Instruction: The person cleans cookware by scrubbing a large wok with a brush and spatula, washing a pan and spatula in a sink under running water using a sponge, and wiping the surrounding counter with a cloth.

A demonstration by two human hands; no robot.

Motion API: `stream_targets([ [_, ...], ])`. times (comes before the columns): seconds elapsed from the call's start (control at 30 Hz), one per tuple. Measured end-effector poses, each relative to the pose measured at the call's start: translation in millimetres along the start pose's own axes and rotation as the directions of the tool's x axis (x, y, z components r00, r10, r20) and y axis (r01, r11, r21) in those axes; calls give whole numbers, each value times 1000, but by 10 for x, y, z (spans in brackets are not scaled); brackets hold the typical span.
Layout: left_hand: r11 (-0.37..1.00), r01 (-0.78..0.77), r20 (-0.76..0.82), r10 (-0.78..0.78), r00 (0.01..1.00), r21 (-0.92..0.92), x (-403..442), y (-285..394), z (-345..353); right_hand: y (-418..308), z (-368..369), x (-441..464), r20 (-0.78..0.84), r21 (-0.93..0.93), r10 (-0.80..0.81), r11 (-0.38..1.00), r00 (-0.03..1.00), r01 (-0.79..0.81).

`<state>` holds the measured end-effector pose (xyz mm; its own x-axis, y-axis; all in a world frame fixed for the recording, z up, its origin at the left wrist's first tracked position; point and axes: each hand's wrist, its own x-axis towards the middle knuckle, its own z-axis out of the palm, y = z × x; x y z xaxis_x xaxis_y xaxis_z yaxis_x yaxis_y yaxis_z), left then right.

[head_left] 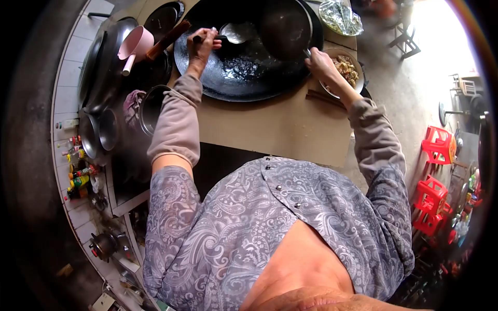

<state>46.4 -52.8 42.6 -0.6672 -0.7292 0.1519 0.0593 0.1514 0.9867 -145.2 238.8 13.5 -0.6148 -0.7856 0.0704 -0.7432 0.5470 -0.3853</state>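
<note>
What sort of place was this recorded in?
Most likely a kitchen, perhaps a home one: a large wok, a metal ladle and a pink saucepan are in view.

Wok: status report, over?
Left hand gripping metal utensil over wok. Right hand holding round dark utensil. Food bowl close beside right hand.

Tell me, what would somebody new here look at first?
Probably the big black wok at the top middle, where the left hand holds a shiny ladle and the right hand grips a handle by its right edge. Next might come the bright red stools on the far right and the pink pot at upper left.
</note>
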Motion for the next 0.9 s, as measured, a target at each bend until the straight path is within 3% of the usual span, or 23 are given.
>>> stream_targets([
  [0.07, 993, -73, 82, 65, 994, 97, 9, 286, -68, -139, 2, 197, 27, -57, 43, 998, 999, -41],
  [0.23, 917, -19, 85, -16, 996, 397, -322, 971, -190, -229, 102, 581, 6, -282, 19, 959, 1000, -17],
  [0.43, 945, 131, 34, -148, 988, 298, -547, 1150, -453, -245, 305, 759, -28, -311, 10, 950, 1000, -18],
  [0.6, 932, 185, 37, -207, 978, 312, -575, 1302, -562, -324, 974, 659, 17, -102, 62, 993, 998, -60],
  [0.67, 929, 183, 47, -209, 977, 322, -557, 1350, -537, -351, 1239, 548, 65, 64, -54, 997, 996, 50],
  [0.7, 925, 183, 60, -214, 975, 333, -550, 1378, -525, -527, 1130, 519, 311, 198, 130, 960, 941, -198],
  [0.73, 921, 181, 72, -219, 973, 345, -540, 1398, -511, -701, 985, 509, 555, 258, 252, 854, 792, -452],
  [0.77, 935, 154, 89, -191, 978, 319, -522, 1374, -499, -581, 1176, 496, 636, 483, 154, 685, 756, -546],
  [0.9, 921, 134, 124, -190, 974, 366, -440, 1334, -455, -762, 998, 290, 700, 657, 72, 327, 711, -680],
])
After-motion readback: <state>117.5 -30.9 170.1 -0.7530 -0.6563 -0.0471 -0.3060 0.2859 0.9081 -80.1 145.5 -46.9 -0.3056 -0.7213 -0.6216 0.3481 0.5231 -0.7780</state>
